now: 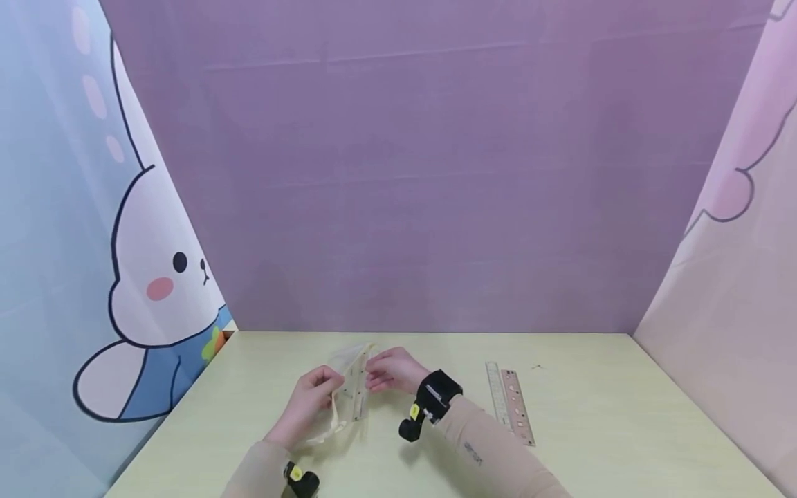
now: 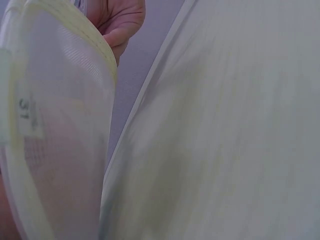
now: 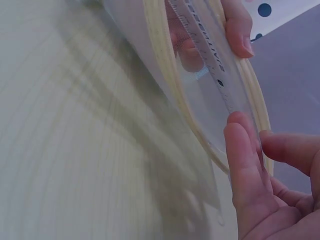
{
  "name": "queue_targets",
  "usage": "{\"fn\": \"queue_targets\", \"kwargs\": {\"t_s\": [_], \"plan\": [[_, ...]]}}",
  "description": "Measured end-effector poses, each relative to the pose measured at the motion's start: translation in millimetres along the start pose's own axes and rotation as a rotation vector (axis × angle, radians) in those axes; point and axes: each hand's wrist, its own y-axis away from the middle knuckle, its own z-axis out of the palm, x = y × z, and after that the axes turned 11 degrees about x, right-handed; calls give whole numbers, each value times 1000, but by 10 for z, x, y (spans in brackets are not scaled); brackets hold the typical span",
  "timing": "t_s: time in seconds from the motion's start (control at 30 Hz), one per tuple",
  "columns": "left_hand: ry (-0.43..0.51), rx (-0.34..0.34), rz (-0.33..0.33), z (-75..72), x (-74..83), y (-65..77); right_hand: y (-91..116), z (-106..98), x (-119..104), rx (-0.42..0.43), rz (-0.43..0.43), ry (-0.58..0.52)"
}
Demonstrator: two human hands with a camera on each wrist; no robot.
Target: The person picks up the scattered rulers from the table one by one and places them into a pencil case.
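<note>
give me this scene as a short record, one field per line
container: open translucent mesh pouch with pale-yellow edging
in its opening: clear plastic ruler with dark print
left hand: pinches the pouch's edge
right hand: pinches the pouch's edge, beside that ruler
surface: pale wood-grain table
lying at right: second clear ruler beside flat pink ruler

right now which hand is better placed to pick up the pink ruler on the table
Probably the right hand: it is nearer the pink ruler, while the left hand, farther off, grips the pouch.
</note>
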Motion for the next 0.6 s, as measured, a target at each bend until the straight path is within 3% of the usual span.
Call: {"fn": "queue_targets", "kwargs": {"t_s": [0.4,0.6], "plan": [[13,-6,-15,23,143,74,-20,71,-25,39,0,28],[19,0,-16,25,34,21,-35,108,-28,55,4,41]]}}
